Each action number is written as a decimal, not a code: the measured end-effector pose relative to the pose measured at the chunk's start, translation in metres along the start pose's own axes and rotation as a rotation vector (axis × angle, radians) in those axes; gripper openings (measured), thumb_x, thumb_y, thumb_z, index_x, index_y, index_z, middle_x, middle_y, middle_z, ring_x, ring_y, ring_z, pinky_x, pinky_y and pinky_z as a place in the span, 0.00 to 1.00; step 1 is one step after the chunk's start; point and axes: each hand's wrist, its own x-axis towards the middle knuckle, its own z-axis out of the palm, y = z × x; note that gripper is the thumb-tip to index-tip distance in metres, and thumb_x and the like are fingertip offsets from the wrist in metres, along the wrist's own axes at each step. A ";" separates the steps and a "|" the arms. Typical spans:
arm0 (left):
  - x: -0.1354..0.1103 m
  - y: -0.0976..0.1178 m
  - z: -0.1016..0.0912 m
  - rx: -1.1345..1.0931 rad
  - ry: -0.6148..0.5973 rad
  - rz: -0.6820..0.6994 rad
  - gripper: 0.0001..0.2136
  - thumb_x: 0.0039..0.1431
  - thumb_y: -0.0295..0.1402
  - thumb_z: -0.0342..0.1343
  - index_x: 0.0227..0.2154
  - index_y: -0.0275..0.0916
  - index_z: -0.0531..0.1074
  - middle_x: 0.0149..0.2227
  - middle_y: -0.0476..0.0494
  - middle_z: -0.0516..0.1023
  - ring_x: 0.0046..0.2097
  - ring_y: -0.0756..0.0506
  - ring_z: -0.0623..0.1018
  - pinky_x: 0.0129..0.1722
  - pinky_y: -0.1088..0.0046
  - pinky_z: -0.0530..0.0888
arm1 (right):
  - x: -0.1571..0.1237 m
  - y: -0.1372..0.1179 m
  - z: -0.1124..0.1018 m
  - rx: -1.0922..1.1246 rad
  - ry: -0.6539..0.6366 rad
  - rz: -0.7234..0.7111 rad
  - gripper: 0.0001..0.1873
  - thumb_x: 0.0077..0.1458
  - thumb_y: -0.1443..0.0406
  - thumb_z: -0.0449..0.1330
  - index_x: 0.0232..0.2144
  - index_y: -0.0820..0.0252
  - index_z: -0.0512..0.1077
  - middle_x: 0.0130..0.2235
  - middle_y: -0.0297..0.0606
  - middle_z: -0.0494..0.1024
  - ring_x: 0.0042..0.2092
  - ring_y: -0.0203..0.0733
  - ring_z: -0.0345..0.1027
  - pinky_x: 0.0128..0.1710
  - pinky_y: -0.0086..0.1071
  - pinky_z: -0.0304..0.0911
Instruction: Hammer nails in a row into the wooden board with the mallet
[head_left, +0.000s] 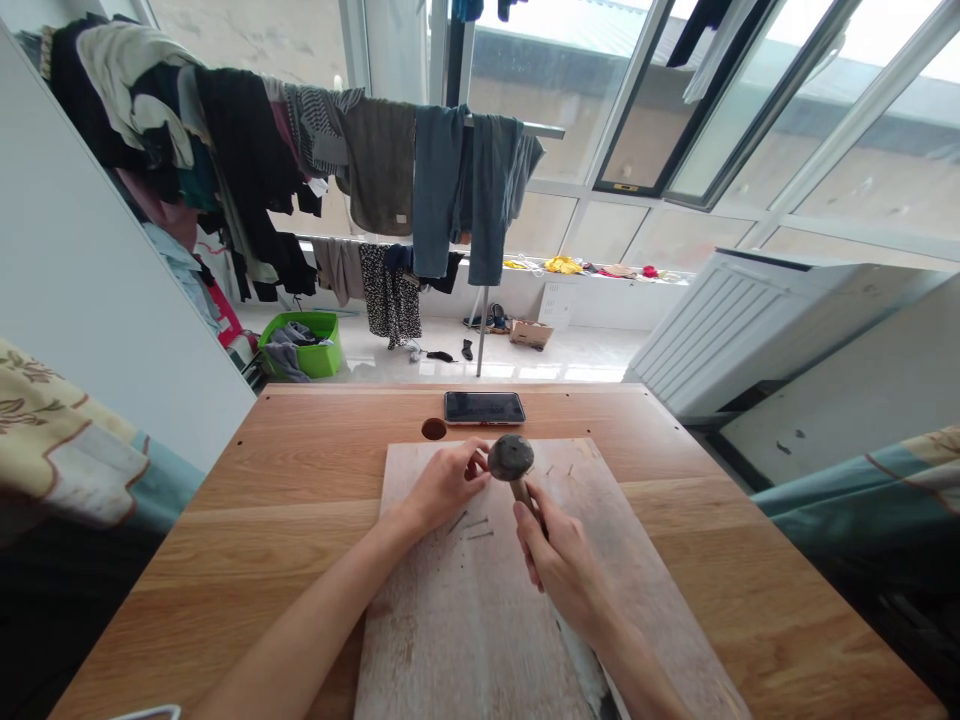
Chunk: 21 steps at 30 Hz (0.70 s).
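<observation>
A pale worn wooden board [480, 620] lies on a wooden table [300, 470]. My right hand [559, 560] is wrapped round the handle of a hammer, whose dark round head [511, 457] hovers just above the board's far part. My left hand [446, 485] rests on the board left of the hammer head, fingers pinched together close under it; what they pinch is too small to make out. A few loose nails [472, 525] lie on the board between my hands. More small nails [559, 468] sit right of the hammer head.
A dark phone [484, 407] lies flat beyond the board, with a round hole [433, 429] in the table beside it. Behind the table stand a clothes rack [420, 170] full of laundry, a green basket [304, 345] and a white unit [750, 320] at right.
</observation>
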 end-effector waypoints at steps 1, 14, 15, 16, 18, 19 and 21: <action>0.000 0.000 -0.002 0.012 -0.003 -0.002 0.13 0.55 0.24 0.57 0.44 0.38 0.72 0.32 0.50 0.77 0.29 0.50 0.74 0.32 0.75 0.70 | -0.001 0.003 -0.001 0.006 -0.006 0.006 0.19 0.68 0.53 0.51 0.51 0.58 0.70 0.21 0.23 0.64 0.16 0.33 0.60 0.15 0.25 0.57; -0.011 0.063 -0.029 0.618 -0.573 -0.043 0.04 0.51 0.31 0.61 0.25 0.39 0.72 0.35 0.44 0.72 0.33 0.43 0.74 0.28 0.68 0.65 | -0.048 0.043 -0.010 0.116 -0.010 0.182 0.27 0.63 0.45 0.54 0.50 0.61 0.69 0.21 0.23 0.64 0.16 0.31 0.57 0.14 0.24 0.55; -0.011 0.065 -0.026 0.628 -0.581 -0.040 0.04 0.51 0.30 0.60 0.25 0.39 0.71 0.35 0.44 0.72 0.33 0.43 0.74 0.28 0.68 0.65 | -0.048 0.045 -0.009 0.126 -0.003 0.192 0.27 0.63 0.45 0.54 0.51 0.61 0.69 0.21 0.23 0.64 0.15 0.31 0.57 0.14 0.24 0.55; -0.012 0.065 -0.024 0.628 -0.582 -0.034 0.04 0.51 0.29 0.60 0.24 0.39 0.71 0.35 0.44 0.72 0.33 0.43 0.74 0.29 0.68 0.65 | -0.047 0.046 -0.008 0.139 0.004 0.202 0.28 0.62 0.45 0.54 0.51 0.60 0.69 0.21 0.23 0.64 0.15 0.31 0.57 0.13 0.24 0.55; -0.010 0.063 -0.026 0.597 -0.575 -0.023 0.03 0.52 0.28 0.59 0.25 0.39 0.72 0.35 0.45 0.72 0.34 0.43 0.75 0.31 0.69 0.67 | -0.046 0.048 -0.006 0.158 0.022 0.210 0.29 0.61 0.44 0.55 0.51 0.60 0.69 0.21 0.22 0.64 0.15 0.32 0.57 0.12 0.25 0.55; -0.009 0.059 -0.030 0.556 -0.565 -0.013 0.02 0.52 0.28 0.59 0.26 0.39 0.72 0.36 0.45 0.72 0.36 0.43 0.75 0.33 0.69 0.69 | -0.046 0.049 -0.005 0.164 0.029 0.209 0.29 0.61 0.44 0.56 0.51 0.60 0.69 0.21 0.22 0.64 0.14 0.32 0.57 0.12 0.25 0.55; -0.006 0.049 -0.040 0.422 -0.514 0.015 0.01 0.53 0.28 0.60 0.29 0.39 0.73 0.42 0.45 0.72 0.39 0.45 0.76 0.39 0.70 0.72 | -0.046 0.050 -0.004 0.167 0.031 0.201 0.29 0.61 0.44 0.56 0.50 0.60 0.69 0.21 0.22 0.64 0.14 0.31 0.57 0.12 0.25 0.55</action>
